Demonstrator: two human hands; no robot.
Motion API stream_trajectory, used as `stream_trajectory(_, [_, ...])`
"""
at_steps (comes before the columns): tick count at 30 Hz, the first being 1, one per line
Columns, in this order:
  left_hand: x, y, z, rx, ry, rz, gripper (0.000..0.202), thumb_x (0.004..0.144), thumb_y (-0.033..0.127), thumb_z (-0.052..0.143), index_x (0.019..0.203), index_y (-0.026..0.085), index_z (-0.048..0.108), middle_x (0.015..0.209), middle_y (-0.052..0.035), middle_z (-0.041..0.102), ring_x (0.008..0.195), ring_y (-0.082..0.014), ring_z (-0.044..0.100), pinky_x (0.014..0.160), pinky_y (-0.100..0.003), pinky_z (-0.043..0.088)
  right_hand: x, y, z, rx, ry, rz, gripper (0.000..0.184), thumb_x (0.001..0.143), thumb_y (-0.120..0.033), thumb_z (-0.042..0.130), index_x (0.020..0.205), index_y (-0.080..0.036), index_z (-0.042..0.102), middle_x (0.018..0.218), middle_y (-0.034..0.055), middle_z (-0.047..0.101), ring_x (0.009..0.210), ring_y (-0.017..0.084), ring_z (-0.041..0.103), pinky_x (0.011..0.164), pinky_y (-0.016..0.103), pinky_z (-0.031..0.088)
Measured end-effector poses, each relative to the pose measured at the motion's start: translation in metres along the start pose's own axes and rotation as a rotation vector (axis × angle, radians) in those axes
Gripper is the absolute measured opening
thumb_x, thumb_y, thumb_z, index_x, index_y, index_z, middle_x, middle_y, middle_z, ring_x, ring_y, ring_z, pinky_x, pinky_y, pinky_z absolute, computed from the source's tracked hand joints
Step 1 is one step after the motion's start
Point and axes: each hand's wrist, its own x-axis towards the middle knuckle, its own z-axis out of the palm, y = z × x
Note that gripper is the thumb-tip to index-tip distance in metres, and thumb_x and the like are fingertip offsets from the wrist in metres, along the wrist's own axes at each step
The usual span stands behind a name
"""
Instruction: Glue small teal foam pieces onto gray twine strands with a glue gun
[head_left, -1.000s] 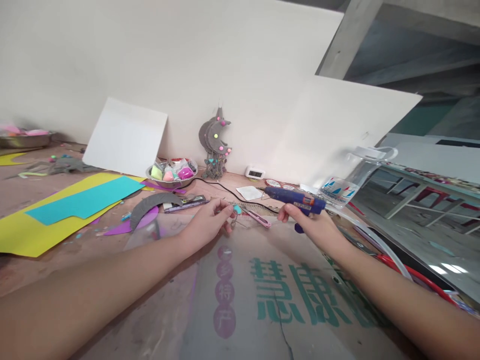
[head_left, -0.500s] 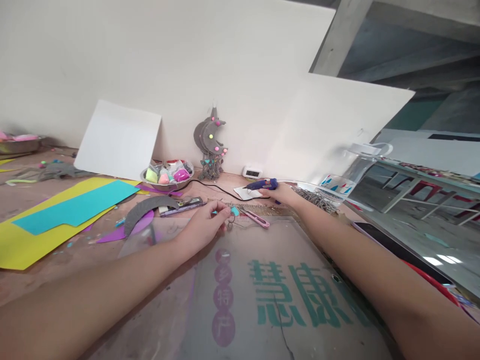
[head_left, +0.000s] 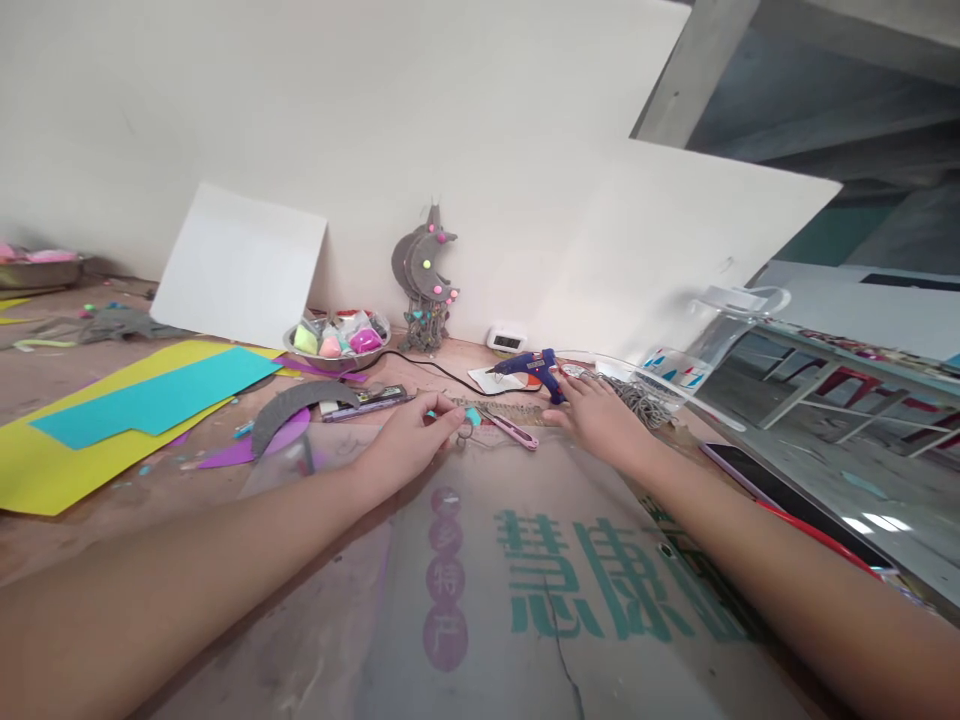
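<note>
My left hand [head_left: 420, 432] is above the plastic sheet [head_left: 480, 560] with thumb and fingers pinched together. What sits in the pinch is too small to make out. A small teal piece [head_left: 472, 417] shows at the thumb tip, and a pink-handled craft knife [head_left: 514, 431] lies just right of it. My right hand [head_left: 604, 415] has its fingers stretched out and apart, holding nothing. Right by those fingertips, the blue glue gun [head_left: 534, 365] stands with its nozzle pointing left over a white paper [head_left: 495, 381].
Yellow [head_left: 67, 480] and blue sheets [head_left: 165, 395] lie left, near a grey felt crescent [head_left: 292, 408]. Behind are a bowl of colourful clay [head_left: 337, 340], a hanging moon ornament [head_left: 427, 270] and a small clock [head_left: 507, 338]. Grey cord [head_left: 637, 400] and a phone [head_left: 795, 500] are at right.
My right hand has let go of the glue gun and drawn back towards me, its fingers spreading. The glue gun now stands upright on its own. My left hand keeps its pinch.
</note>
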Motion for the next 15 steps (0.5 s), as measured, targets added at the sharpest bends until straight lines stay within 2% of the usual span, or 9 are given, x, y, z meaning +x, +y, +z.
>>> stream_trajectory(2, [0.000,0.001,0.000,-0.002,0.005,-0.002,0.027,0.077,0.045,0.053,0.073,0.018,0.052,0.055,0.0037,0.049,0.051,-0.0108,0.045,0.048,-0.022,0.031,-0.012,-0.025,-0.011,0.034,0.059,-0.128,0.046,0.083,-0.044,0.049,0.115,-0.012,0.058,0.127,0.0169,0.052,0.123,0.031,0.039,0.105,0.048,0.023])
stream_trajectory(3, [0.000,0.001,0.000,-0.007,0.009,0.003,0.026,0.077,0.044,0.053,0.074,0.018,0.053,0.055,0.0038,0.049,0.051,-0.0108,0.045,0.049,-0.022,0.032,-0.016,-0.039,-0.016,0.134,0.046,-0.147,0.044,0.084,-0.045,0.047,0.115,-0.015,0.058,0.126,0.0139,0.054,0.122,0.028,0.042,0.103,0.045,0.028])
stream_trajectory(5, [0.000,0.000,0.000,-0.024,0.016,0.017,0.025,0.077,0.043,0.054,0.074,0.018,0.052,0.054,0.0045,0.048,0.050,-0.0100,0.043,0.049,-0.022,0.032,-0.020,-0.069,-0.023,0.405,-0.032,-0.110,0.044,0.084,-0.047,0.048,0.116,-0.019,0.059,0.118,0.0102,0.059,0.110,0.024,0.052,0.094,0.040,0.039])
stream_trajectory(7, [0.000,-0.001,-0.001,-0.038,0.022,0.027,0.024,0.078,0.042,0.054,0.074,0.019,0.052,0.052,0.0056,0.045,0.047,-0.0092,0.041,0.047,-0.021,0.030,-0.020,-0.095,-0.024,0.633,-0.180,-0.095,0.048,0.079,-0.047,0.054,0.119,-0.021,0.056,0.110,0.0082,0.062,0.096,0.022,0.057,0.083,0.036,0.045])
stream_trajectory(8, [0.000,-0.001,-0.001,-0.045,0.019,0.036,0.024,0.078,0.042,0.054,0.074,0.018,0.052,0.052,0.0058,0.045,0.048,-0.0090,0.040,0.047,-0.021,0.030,-0.018,-0.105,-0.022,0.727,-0.246,-0.068,0.049,0.077,-0.047,0.057,0.118,-0.021,0.057,0.099,0.0065,0.065,0.083,0.019,0.059,0.074,0.033,0.047])
stream_trajectory(9, [0.000,-0.001,-0.002,-0.054,0.017,0.046,0.024,0.078,0.042,0.053,0.075,0.018,0.053,0.053,0.0054,0.046,0.049,-0.0092,0.041,0.048,-0.021,0.031,-0.017,-0.113,-0.018,0.841,-0.308,-0.038,0.049,0.076,-0.047,0.058,0.118,-0.022,0.056,0.092,0.0047,0.065,0.072,0.016,0.058,0.067,0.031,0.047])
stream_trajectory(11, [0.001,0.000,-0.002,-0.067,0.025,0.071,0.024,0.078,0.041,0.053,0.076,0.017,0.054,0.059,0.0037,0.051,0.054,-0.0100,0.046,0.051,-0.021,0.034,-0.015,-0.122,-0.009,1.124,-0.376,0.038,0.050,0.076,-0.043,0.059,0.121,-0.023,0.052,0.089,0.0023,0.064,0.057,0.010,0.051,0.057,0.025,0.044])
stream_trajectory(13, [0.001,0.000,-0.003,-0.060,0.048,0.093,0.024,0.078,0.040,0.053,0.076,0.017,0.055,0.063,0.0022,0.054,0.059,-0.0108,0.049,0.056,-0.022,0.036,-0.014,-0.122,-0.001,1.379,-0.385,0.124,0.055,0.075,-0.037,0.061,0.126,-0.024,0.046,0.089,0.0015,0.063,0.051,0.006,0.046,0.051,0.021,0.040])
stream_trajectory(15, [0.002,0.000,-0.003,-0.025,0.074,0.109,0.024,0.079,0.040,0.052,0.076,0.017,0.055,0.062,0.0023,0.053,0.059,-0.0112,0.048,0.057,-0.023,0.037,-0.014,-0.117,0.003,1.495,-0.383,0.201,0.058,0.073,-0.034,0.064,0.126,-0.023,0.045,0.080,0.0001,0.062,0.048,0.005,0.043,0.047,0.019,0.036])
